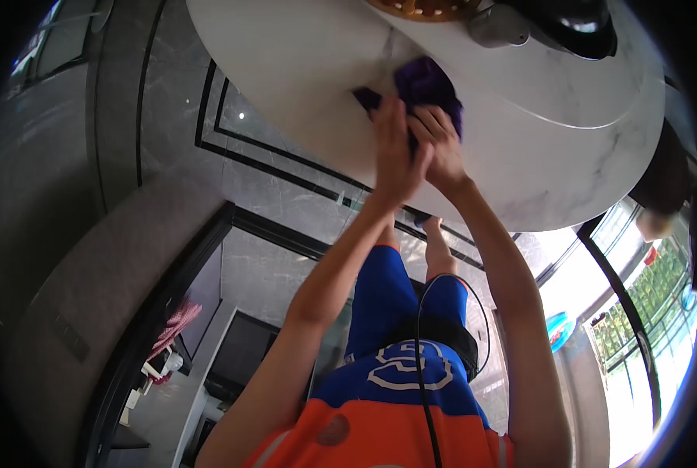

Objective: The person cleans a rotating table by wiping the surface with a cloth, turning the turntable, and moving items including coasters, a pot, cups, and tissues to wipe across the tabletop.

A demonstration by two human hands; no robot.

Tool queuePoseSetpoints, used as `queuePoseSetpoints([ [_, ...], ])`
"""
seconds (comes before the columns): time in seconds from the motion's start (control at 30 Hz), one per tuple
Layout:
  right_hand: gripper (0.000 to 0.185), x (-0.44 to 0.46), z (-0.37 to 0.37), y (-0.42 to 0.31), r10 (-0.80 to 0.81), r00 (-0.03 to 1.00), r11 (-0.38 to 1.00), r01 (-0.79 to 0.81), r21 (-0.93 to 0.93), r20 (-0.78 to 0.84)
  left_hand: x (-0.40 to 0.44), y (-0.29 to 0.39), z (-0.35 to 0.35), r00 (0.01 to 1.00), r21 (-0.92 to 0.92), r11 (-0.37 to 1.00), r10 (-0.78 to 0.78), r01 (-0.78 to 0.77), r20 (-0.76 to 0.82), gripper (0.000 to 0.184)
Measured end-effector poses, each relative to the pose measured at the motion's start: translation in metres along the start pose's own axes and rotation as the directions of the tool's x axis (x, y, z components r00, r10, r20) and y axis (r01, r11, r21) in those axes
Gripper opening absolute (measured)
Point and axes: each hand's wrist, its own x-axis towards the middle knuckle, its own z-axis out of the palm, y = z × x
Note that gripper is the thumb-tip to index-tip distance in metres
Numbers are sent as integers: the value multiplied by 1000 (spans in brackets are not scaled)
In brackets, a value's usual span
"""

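A crumpled purple cloth (430, 82) lies on the pale marbled table (309, 86), near its rim. My left hand (396, 152) has its fingers nearly straight and close together over the left part of the cloth, where a dark corner pokes out past the fingertips. Right beside it, my right hand (440, 148) bends its fingers over the cloth's near right side. The two hands touch or nearly touch. Their palms and the cloth underneath are hidden.
A raised round turntable (567, 97) sits on the table, carrying a brown patterned dish (426, 8), a grey rounded item (498, 27) and a glossy black vessel (578, 27). A black cable (420, 366) hangs down my front. A doorway is at lower left, bright windows at right.
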Motion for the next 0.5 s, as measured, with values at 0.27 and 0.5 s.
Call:
queuePoseSetpoints([
  [0.27, 36, -162, -62, 10, 594, 798, 797, -568, 203, -99, -74, 54, 80, 925, -548, 821, 72, 157, 372, 77],
  [0.5, 78, -280, -95, 12, 889, 390, -222, -86, 971, 238, -82, 102, 112, 806, -623, 775, 434, -105, 404, 68],
])
